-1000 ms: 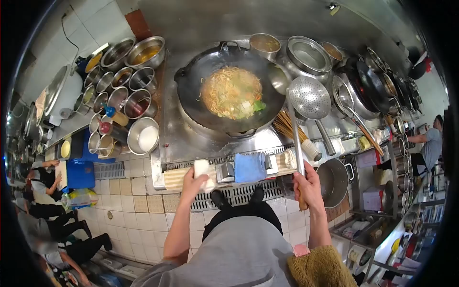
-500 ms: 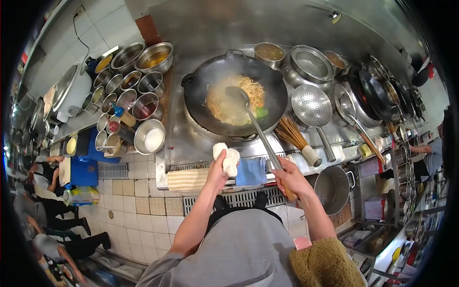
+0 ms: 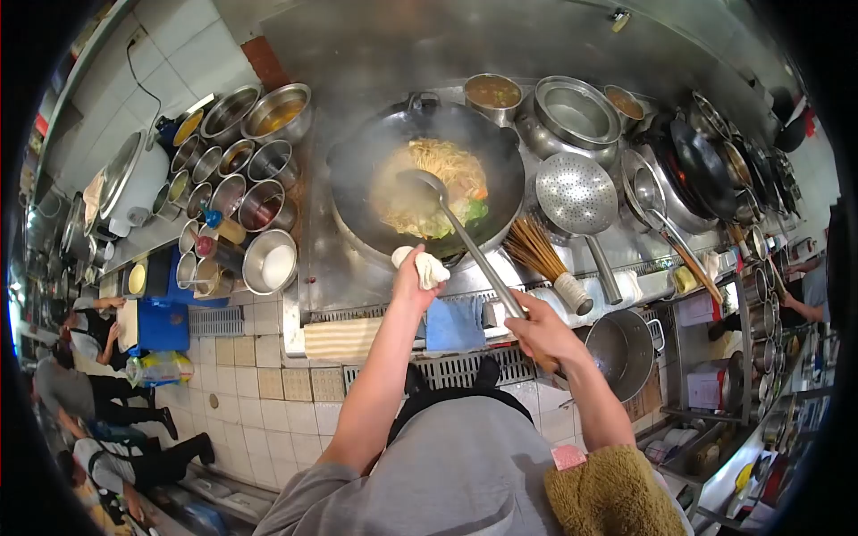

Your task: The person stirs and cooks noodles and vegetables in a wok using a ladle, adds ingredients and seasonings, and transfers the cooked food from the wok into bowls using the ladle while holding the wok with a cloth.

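Observation:
My right hand point(image 3: 545, 332) is closed around the wooden grip of a long metal ladle point(image 3: 478, 255). Its bowl rests among noodles point(image 3: 451, 165) and green vegetables point(image 3: 474, 221) inside a steaming black wok point(image 3: 357, 183). A folded white cloth point(image 3: 433, 270) is gripped in my left hand point(image 3: 413, 288), close to the wok's near rim. Whether the cloth touches the rim I cannot tell. Steam blurs part of the food and the ladle's bowl.
Right of the wok lie a bamboo brush point(image 3: 541, 255) and a perforated strainer point(image 3: 576, 192). Several metal bowls and sauce pots point(image 3: 268, 205) crowd the left side. A deep pot point(image 3: 621, 357) stands low at right. Other people point(image 3: 67, 384) are at far left and far right.
My left hand has moved forward with the white cloth, up to the wok's near rim. The ladle's bowl has shifted slightly left, still in the noodles. My right hand keeps its grip.

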Demonstrator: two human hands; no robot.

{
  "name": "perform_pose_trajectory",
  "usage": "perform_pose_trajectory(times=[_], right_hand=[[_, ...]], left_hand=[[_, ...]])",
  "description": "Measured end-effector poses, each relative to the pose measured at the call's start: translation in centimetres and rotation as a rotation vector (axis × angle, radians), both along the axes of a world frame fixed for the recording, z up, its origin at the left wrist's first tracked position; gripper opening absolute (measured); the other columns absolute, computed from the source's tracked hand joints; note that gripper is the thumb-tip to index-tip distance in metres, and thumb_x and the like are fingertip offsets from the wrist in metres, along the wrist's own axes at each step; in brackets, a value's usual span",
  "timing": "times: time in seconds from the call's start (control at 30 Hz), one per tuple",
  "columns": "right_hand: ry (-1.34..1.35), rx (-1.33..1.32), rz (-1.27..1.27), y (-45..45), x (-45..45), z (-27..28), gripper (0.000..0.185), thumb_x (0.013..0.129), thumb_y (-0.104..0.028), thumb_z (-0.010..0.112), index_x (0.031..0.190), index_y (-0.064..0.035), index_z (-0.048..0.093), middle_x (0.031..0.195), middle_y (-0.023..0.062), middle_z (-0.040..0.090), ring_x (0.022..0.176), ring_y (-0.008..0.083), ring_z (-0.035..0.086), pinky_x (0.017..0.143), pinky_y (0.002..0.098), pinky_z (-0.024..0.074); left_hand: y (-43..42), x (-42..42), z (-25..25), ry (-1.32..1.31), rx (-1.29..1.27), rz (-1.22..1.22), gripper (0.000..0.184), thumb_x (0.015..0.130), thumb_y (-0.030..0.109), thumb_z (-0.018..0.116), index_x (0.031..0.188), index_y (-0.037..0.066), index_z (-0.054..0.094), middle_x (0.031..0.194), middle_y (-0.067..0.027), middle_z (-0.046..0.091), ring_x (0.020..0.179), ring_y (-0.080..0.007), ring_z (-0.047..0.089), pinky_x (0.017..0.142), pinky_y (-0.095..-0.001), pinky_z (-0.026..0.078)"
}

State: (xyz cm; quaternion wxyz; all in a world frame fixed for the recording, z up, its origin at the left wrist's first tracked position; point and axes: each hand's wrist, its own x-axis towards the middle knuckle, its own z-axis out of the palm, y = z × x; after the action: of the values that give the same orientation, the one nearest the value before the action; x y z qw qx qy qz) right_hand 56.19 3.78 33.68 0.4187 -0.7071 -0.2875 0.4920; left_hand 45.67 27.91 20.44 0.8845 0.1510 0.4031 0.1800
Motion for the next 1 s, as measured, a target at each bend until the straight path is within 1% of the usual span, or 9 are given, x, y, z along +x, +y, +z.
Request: perform_pose_trajectory(times=[0.07,0.23,0.4,0.5,0.6,0.7,0.77,0.83,1.0], right_hand=[[-0.056,-0.047,-0.009,-2.2,-0.5,1.8,0.057,0.087,-0.005,0.058,0.141,-0.0074,0.040,0.067,0.0056,0.054,0.048,0.0100,0.049,0.045,0.0280,0.0418],[-0.099,-0.109,0.132,-6.1,-0.1,7.6,0.061,0.088,-0.009,0.059,0.145,-0.0095,0.037,0.065,0.0037,0.053,0.047,0.0100,0.048,0.045,0.0272,0.0413],[-0.230,-0.192,0.220,-4.5,1.1,6.9,0.060,0.089,-0.013,0.059,0.144,-0.0067,0.036,0.062,0.0029,0.050,0.047,0.0103,0.049,0.046,0.0281,0.0424],[-0.638,0.010,0.269,-2.3,2.1,2.4,0.057,0.088,-0.011,0.058,0.141,-0.0040,0.038,0.069,0.0208,0.063,0.065,0.0379,0.063,0.064,0.0418,0.0489],[-0.839,-0.028,0.205,-1.1,1.4,0.8,0.056,0.087,-0.010,0.058,0.140,-0.0040,0.039,0.082,0.0296,0.062,0.075,0.0478,0.059,0.071,0.0458,0.0477],[-0.638,0.110,0.185,-2.6,1.1,4.1,0.054,0.088,-0.011,0.058,0.139,-0.0029,0.040,0.077,0.0244,0.063,0.063,0.0387,0.062,0.063,0.0431,0.0485],[-0.295,-0.141,0.154,-2.4,1.0,7.7,0.055,0.089,-0.013,0.059,0.139,-0.0028,0.040,0.063,0.0100,0.056,0.047,0.0156,0.054,0.047,0.0332,0.0447],[-0.245,-0.173,0.163,-1.9,1.9,7.1,0.056,0.088,-0.014,0.059,0.139,-0.0035,0.040,0.063,0.0122,0.058,0.047,0.0187,0.056,0.048,0.0341,0.0457],[-0.790,0.007,0.176,-0.9,2.3,1.0,0.058,0.086,-0.016,0.061,0.139,-0.0031,0.041,0.064,0.0154,0.061,0.049,0.0214,0.058,0.050,0.0356,0.0467]], left_hand=[[-0.1,0.7,-1.7,-0.001,0.018,0.082,0.021,0.095,0.033,0.051,0.096,0.013,0.056,0.082,-0.0078,0.065,0.071,-0.0234,0.063,0.061,-0.0397,0.049],[-5.7,-2.6,0.4,-0.150,-0.030,0.138,0.015,0.094,0.025,0.049,0.090,0.013,0.058,0.075,-0.0056,0.063,0.065,-0.0206,0.062,0.054,-0.0366,0.048],[-5.4,-1.4,4.1,0.018,0.073,0.132,0.013,0.094,0.023,0.049,0.091,0.013,0.056,0.075,-0.0048,0.062,0.064,-0.0203,0.062,0.052,-0.0350,0.048],[-5.2,-1.9,0.8,0.004,0.151,0.148,0.014,0.095,0.021,0.047,0.098,0.010,0.054,0.086,-0.0085,0.064,0.075,-0.0232,0.064,0.059,-0.0396,0.052],[-10.3,-5.9,-0.8,0.063,0.148,0.200,0.014,0.095,0.019,0.045,0.098,0.007,0.054,0.092,-0.0119,0.064,0.081,-0.0253,0.065,0.064,-0.0438,0.054],[-11.7,-6.6,4.9,0.026,0.053,0.193,0.014,0.095,0.016,0.044,0.096,0.006,0.054,0.090,-0.0118,0.063,0.079,-0.0245,0.064,0.063,-0.0437,0.054],[-9.4,-6.2,4.8,-0.029,0.005,0.135,0.012,0.094,0.017,0.047,0.094,0.007,0.055,0.082,-0.0082,0.063,0.071,-0.0211,0.064,0.057,-0.0389,0.051],[-6.9,-3.7,6.2,-0.015,0.018,0.102,0.013,0.094,0.019,0.049,0.092,0.008,0.055,0.079,-0.0063,0.063,0.068,-0.0189,0.063,0.053,-0.0349,0.049],[-9.8,-4.5,1.6,0.029,0.130,0.163,0.010,0.092,0.012,0.051,0.099,0.007,0.055,0.086,-0.0084,0.063,0.073,-0.0210,0.064,0.060,-0.0366,0.053]])
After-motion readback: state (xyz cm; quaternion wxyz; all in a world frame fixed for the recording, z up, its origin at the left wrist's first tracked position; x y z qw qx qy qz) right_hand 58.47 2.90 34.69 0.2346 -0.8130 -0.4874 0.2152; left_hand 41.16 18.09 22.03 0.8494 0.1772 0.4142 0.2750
